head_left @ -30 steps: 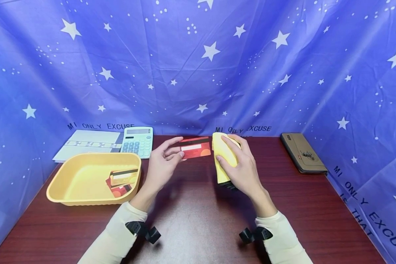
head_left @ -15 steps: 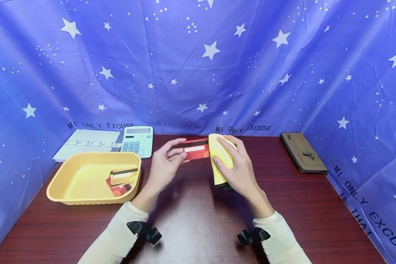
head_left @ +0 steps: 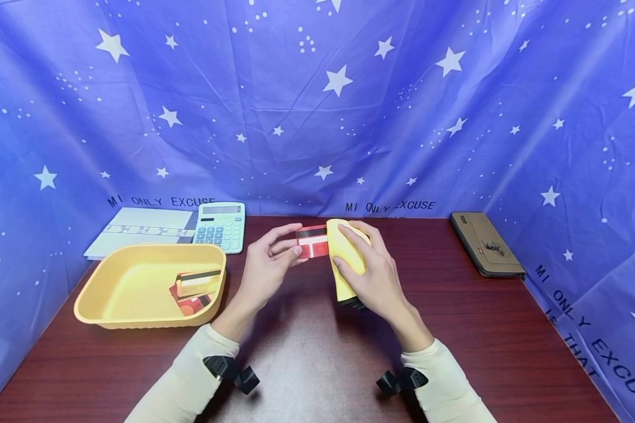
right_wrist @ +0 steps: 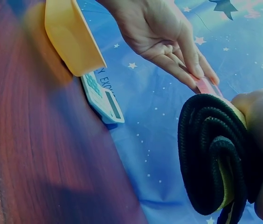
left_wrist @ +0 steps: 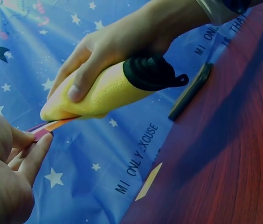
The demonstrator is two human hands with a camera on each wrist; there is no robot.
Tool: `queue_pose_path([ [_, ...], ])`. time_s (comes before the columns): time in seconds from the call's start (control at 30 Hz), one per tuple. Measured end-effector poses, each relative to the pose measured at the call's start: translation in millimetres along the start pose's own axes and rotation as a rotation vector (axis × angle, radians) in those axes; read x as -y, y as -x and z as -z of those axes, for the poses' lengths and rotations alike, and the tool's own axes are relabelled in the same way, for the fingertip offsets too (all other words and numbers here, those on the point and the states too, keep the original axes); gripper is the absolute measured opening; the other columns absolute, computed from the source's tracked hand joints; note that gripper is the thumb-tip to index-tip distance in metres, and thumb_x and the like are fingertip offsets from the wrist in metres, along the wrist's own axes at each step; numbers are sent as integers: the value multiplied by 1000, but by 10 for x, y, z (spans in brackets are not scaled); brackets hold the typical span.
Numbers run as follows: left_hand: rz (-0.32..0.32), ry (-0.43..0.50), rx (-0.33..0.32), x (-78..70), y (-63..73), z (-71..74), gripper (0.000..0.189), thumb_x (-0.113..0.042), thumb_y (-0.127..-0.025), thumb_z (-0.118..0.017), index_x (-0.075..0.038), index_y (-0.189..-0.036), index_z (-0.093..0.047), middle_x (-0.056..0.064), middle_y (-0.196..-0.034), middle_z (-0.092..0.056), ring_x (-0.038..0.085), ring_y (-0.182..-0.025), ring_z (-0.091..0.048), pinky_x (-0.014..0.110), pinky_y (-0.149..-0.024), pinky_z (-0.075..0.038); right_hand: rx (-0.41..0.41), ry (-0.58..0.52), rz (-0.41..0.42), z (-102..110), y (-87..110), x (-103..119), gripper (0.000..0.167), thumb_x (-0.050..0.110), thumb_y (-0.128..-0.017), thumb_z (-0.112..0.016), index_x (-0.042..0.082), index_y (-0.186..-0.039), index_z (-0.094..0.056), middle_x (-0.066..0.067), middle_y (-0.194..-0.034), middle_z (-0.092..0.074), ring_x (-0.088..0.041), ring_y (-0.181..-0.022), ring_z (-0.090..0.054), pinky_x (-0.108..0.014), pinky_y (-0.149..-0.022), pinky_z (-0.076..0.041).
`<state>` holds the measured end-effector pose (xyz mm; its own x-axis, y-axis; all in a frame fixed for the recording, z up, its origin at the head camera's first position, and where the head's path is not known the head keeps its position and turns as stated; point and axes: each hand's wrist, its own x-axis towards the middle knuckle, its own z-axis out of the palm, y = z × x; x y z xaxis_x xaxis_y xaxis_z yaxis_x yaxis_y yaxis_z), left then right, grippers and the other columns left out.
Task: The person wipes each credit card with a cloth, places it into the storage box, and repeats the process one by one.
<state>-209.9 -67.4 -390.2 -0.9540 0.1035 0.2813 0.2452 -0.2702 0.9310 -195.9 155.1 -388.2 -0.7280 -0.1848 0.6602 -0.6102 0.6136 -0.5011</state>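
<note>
My left hand (head_left: 264,270) pinches a red bank card (head_left: 312,242) between thumb and fingers. The card's back, with a black magnetic stripe and a white strip, faces the head camera. A folded cloth (head_left: 344,267), yellow outside with black edging, is gripped in my right hand (head_left: 377,276). The cloth covers the card's right end, so that end is hidden. In the right wrist view, the cloth's folded black layers (right_wrist: 206,149) show at its lower end. Both hands are above the table.
A yellow basin (head_left: 122,282) at the left holds a yellow card (head_left: 198,284) and red card material (head_left: 190,305). Behind it are a light-blue calculator (head_left: 221,229) and a white folder-like item (head_left: 143,228). A brown wallet (head_left: 487,244) lies back right. A flat yellow piece (left_wrist: 148,182) lies on the table.
My right hand has moved left with the cloth, onto the card's right end, and now covers more of it. My left hand has shifted slightly right with the card.
</note>
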Motion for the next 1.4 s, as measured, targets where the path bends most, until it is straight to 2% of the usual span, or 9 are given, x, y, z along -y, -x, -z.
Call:
queue_pose_path([
  [0.17, 5, -18, -1, -3, 17, -21, 43, 14, -93, -62, 3, -135, -62, 40, -117, -68, 22, -94, -78, 40, -89, -67, -2, -1, 36, -36, 8, 26, 62, 16, -85, -83, 22, -143, -63, -8, -146, -55, -25, -121, -62, -41, -78, -59],
  [0.3, 9, -27, 4, 13, 19, -38, 44, 14, -93, -61, 2, -135, -63, 39, -116, -69, 20, -94, -78, 42, -89, -66, -1, 4, 71, -69, 18, 43, 61, 15, -84, -83, 20, -142, -63, -9, -145, -56, -26, -120, -63, -41, -77, -60],
  [0.57, -14, -38, 34, 28, 32, -58, 43, 13, -94, -62, 2, -136, -63, 36, -116, -70, 16, -97, -77, 42, -89, -67, 22, 0, 119, -161, 69, 127, 61, 16, -84, -84, 19, -142, -63, -10, -146, -56, -28, -132, -59, -45, -84, -64],
  [0.87, 9, -61, 24, 2, 55, -81, 42, 10, -95, -62, -1, -136, -64, 33, -115, -72, 13, -96, -77, 36, -88, -67, 42, 13, 152, -205, 99, 188, 62, 18, -83, -83, 20, -142, -63, -10, -147, -55, -27, -120, -65, -39, -71, -63],
  [1.17, -7, -71, 31, 1, 48, -73, 42, 11, -94, -63, 1, -134, -65, 33, -113, -72, 13, -95, -77, 38, -87, -68, 50, 44, 128, -191, 92, 163, 63, 19, -84, -84, 21, -143, -62, -9, -149, -54, -28, -130, -60, -41, -73, -63],
  [1.4, -12, -52, 45, -18, 42, -65, 42, 13, -94, -61, 3, -135, -63, 35, -115, -71, 16, -95, -78, 42, -87, -67, 29, 54, 86, -148, 58, 96, 62, 20, -85, -84, 23, -143, -62, -10, -147, -55, -28, -127, -63, -45, -77, -64],
])
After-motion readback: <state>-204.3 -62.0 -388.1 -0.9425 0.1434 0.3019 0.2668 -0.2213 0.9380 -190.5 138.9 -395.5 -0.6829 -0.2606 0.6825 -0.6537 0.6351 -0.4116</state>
